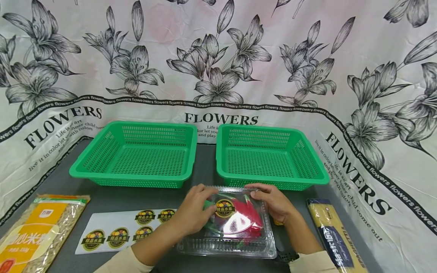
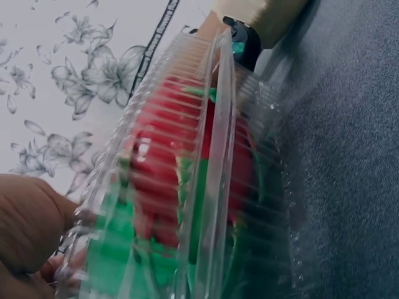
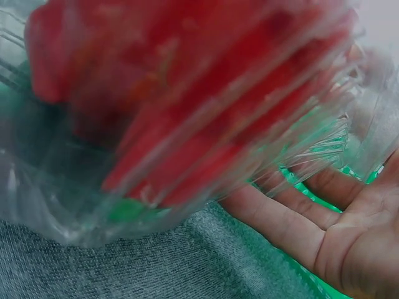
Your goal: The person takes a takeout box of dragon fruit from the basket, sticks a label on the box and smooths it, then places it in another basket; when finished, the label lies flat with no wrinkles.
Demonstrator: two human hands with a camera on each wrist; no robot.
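A clear plastic clamshell box lies on the grey table in front of me, with a red and green dragon fruit inside. A round black and yellow sticker sits on its lid. My left hand lies over the box's left side, fingers resting on the lid beside the sticker. My right hand touches the far right corner. In the right wrist view the right hand shows an open palm with straight fingers against the box. The left wrist view shows my left hand at the box's rim.
Two green mesh baskets stand behind the box, one left, one right. A sheet of round stickers lies to the left, and beyond it a bag of grain. A long pasta packet lies at the right. Flower-printed cloth walls surround the table.
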